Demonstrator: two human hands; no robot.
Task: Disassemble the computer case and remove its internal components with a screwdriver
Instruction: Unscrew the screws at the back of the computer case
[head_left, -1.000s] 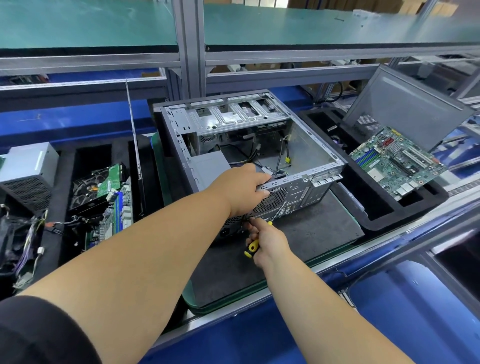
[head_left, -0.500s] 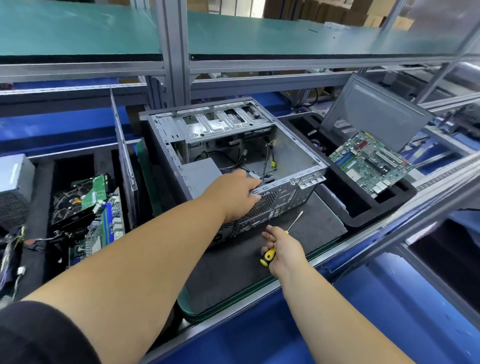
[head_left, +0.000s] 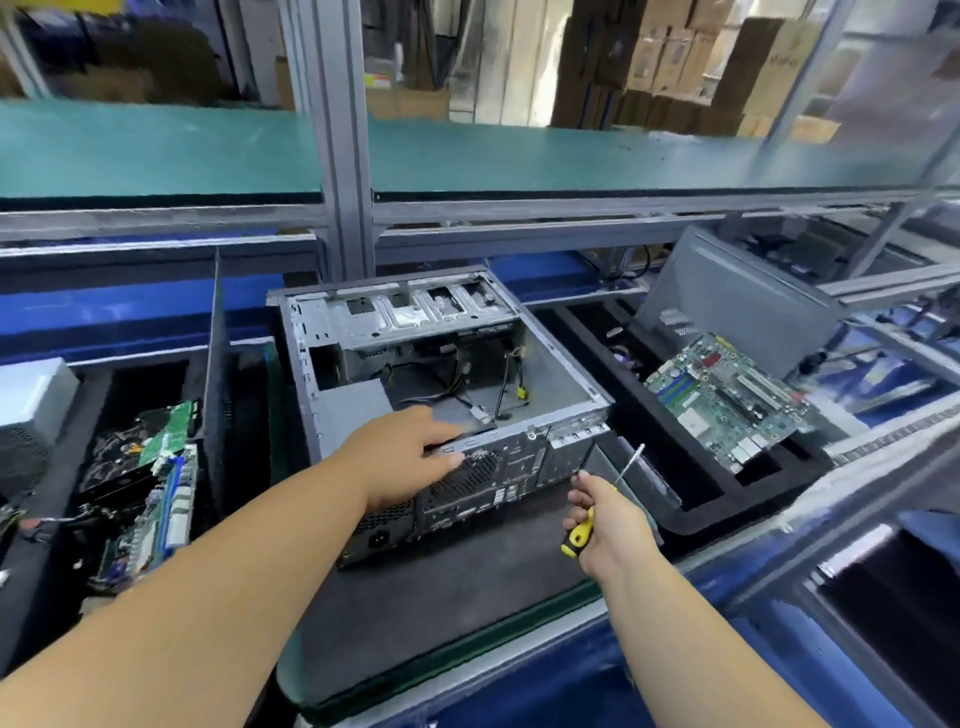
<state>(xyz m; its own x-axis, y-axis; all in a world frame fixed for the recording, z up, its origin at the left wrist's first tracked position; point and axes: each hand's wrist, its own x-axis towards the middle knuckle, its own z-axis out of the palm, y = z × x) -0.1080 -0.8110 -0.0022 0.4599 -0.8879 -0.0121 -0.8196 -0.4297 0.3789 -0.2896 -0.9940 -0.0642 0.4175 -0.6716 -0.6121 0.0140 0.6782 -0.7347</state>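
Cardboard boxes stack behind a green shelf; below it, the counter (head_left: 415, 613) carries a dark mat with the case (head_left: 519, 457) on its side, open face up. The left hand (head_left: 405, 457) lies over the case's near top edge, fingers curled on the rim, probably to steady it. The right hand (head_left: 608, 525) grips the yellow-handled screwdriver (head_left: 597, 512), tip raised clear of the rear panel, apparently between screws. Loose cables (head_left: 498, 384) remain inside and could snag. A motherboard (head_left: 727, 400) lies in the right foam tray (head_left: 727, 509); other boards (head_left: 156, 483) sit left.
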